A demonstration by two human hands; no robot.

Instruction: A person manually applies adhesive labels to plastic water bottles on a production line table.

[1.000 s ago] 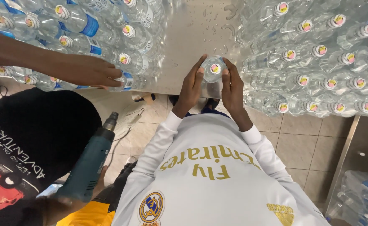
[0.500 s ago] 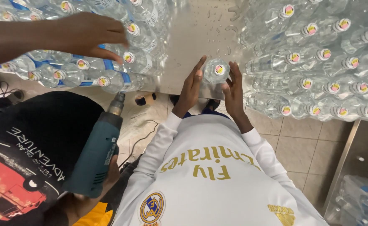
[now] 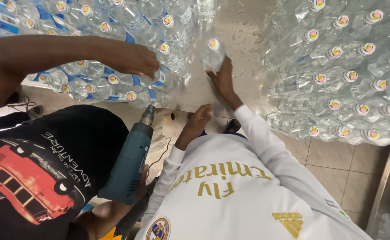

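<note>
1. While clamped low in the fingers of the right hand (image 3: pixel 223 75), stands upright on the wet worktop (image 3: pixel 230 20): clear water bottle (image 3: pixel 213 52), between the two stacks and nearer the left stack (image 3: pixel 93 84).
2. Left hand (image 3: pixel 198 121) at the worktop edge, fingers loosely curled, empty.
3. Co-worker's hand (image 3: pixel 135 58) on the left stack; blue heat gun (image 3: pixel 130 162) below.
4. Judged: placing the bottle. Next calls for a free slot, clear of the co-worker's hand.

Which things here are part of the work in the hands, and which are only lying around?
In use:
- right hand holding one water bottle
- left hand, free, at the wet metal table edge

Around:
- bottle stacks on both sides
- co-worker's hand on the left stack
- co-worker's heat gun
</note>
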